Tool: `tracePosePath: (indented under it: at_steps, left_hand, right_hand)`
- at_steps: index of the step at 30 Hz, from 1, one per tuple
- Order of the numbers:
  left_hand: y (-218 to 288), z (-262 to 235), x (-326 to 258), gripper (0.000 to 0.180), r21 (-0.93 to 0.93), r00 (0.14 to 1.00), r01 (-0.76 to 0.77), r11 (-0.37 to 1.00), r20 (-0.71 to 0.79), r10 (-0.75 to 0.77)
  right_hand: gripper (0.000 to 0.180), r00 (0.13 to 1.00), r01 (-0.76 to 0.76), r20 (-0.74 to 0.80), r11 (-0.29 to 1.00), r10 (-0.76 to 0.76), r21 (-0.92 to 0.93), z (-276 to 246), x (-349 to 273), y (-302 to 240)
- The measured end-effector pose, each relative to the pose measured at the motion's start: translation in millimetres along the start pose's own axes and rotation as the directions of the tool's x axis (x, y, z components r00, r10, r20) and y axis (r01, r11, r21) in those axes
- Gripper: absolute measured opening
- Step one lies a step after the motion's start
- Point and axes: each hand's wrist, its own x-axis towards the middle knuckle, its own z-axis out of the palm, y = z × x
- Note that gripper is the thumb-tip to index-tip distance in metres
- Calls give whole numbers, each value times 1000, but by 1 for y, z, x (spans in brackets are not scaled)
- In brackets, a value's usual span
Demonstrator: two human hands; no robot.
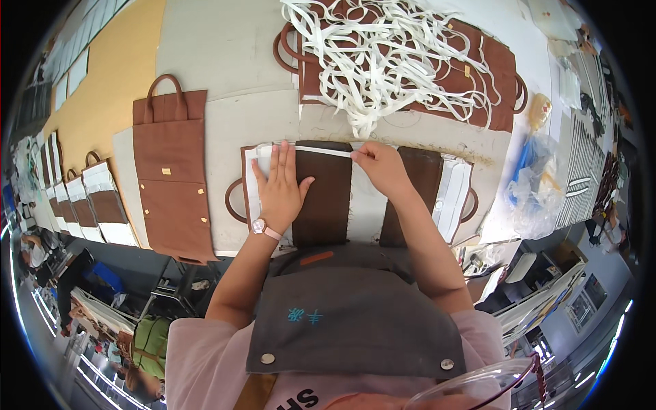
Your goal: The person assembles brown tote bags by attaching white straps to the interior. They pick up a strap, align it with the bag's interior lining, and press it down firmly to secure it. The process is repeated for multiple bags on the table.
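Note:
In front of me lies an opened-out bag piece [322,201], with dark brown panels, a pale grey middle, white end sections and a brown loop handle at either side. A narrow white strip [321,150] runs along its far edge. My left hand [280,188] presses flat on the piece's left part, fingers stretched over the strip's left stretch. Farther right, my right hand [381,167] pinches the strip between thumb and fingers at the grey middle section. The fingertips partly hide the strip's end there.
Beyond the work, a tangled heap of white strips [383,65] covers another brown bag piece [495,75]. A brown bag panel [171,147] lies at left, with several smaller bag pieces [106,198] past it. Clear plastic bags [540,198] sit at the right.

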Motion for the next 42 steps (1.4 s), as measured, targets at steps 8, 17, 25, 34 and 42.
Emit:
tracePosePath:
  at_steps: [8, 17, 25, 34, 42]
  left_hand:
    - [0, 0, 1, 74, 62, 998, -49, 997, -25, 51]
    - [2, -2, 3, 66, 149, 998, -65, 987, 1, 66]
    - [8, -7, 5, 67, 179, 997, -64, 982, 49, 56]
    - [14, -10, 8, 61, 214, 998, -44, 976, 45, 35]
    - [51, 3, 23, 72, 13, 991, -132, 991, -5, 133]
  right_hand:
    - [21, 976, 96, -178, 983, -124, -158, 18, 16, 26]
    - [19, 953, 122, -239, 957, -187, -263, 25, 15, 26]
    - [18, 943, 115, -268, 949, -197, -293, 30, 16, 28]
    - [18, 942, 116, -259, 932, -212, -342, 32, 17, 27]
    - [20, 940, 95, -266, 912, -214, -398, 36, 21, 24]
